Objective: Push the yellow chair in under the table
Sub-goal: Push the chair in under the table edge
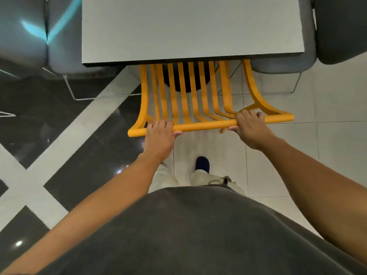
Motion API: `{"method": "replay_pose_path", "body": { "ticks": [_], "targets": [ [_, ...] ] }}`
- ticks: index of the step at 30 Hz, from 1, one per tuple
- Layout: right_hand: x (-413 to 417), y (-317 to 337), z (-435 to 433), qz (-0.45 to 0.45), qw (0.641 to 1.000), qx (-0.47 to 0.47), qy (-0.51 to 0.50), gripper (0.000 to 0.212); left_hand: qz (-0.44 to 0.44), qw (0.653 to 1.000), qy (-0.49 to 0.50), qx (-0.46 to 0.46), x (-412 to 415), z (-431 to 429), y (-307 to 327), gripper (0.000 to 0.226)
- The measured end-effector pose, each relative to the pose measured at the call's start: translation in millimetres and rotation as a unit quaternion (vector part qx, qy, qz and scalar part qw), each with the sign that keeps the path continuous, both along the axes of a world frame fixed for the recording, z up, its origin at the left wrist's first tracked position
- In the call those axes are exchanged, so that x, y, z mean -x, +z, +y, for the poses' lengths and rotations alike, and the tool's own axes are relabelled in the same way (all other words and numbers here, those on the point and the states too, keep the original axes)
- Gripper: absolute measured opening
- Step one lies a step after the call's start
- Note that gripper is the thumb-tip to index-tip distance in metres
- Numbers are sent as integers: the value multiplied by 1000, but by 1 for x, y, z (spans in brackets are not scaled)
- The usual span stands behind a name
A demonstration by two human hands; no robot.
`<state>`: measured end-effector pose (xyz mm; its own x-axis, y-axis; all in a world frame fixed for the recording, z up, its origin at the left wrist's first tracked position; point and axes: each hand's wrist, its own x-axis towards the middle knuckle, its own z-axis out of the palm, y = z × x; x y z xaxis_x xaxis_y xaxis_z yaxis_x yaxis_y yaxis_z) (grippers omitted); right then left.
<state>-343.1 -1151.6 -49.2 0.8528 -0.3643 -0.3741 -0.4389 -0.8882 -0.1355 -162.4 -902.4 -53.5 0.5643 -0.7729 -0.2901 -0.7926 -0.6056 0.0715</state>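
Note:
The yellow chair (204,125) stands straight ahead of me, its slatted back facing me and its seat hidden beneath the pale grey table (190,28). My left hand (160,134) grips the top rail near its left end. My right hand (250,128) grips the same rail toward the right end. Both hands wrap the rail with fingers over the far side. The table's dark front edge lies across the upper ends of the slats.
A grey padded chair (63,46) with a wire frame stands left of the table, another (282,64) at the right. A dark round base (186,82) shows under the table behind the slats. My feet (202,164) stand on white and black floor tiles.

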Motion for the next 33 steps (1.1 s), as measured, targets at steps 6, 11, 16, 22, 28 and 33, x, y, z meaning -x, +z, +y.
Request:
{"method": "replay_pose_path", "body": {
  "ticks": [6,11,16,22,28,33],
  "targets": [
    [14,-2,-29,3,999,37,25,56,15,999,41,9,26,-23,2,55],
    [7,-3,3,13,998,65,2,56,29,999,18,33,9,-1,0,48],
    [-30,-8,61,-10,999,27,-20,48,-6,999,15,29,-44,40,1,44],
    [-21,-11,55,-42,999,17,14,40,-28,997,55,43,-32,41,1,45],
    [5,-8,18,-3,998,62,13,42,27,995,73,66,5,13,-1,46],
    [-14,-9,44,-23,999,34,2,39,36,993,82,82,-25,34,-1,49]
  ]
}}
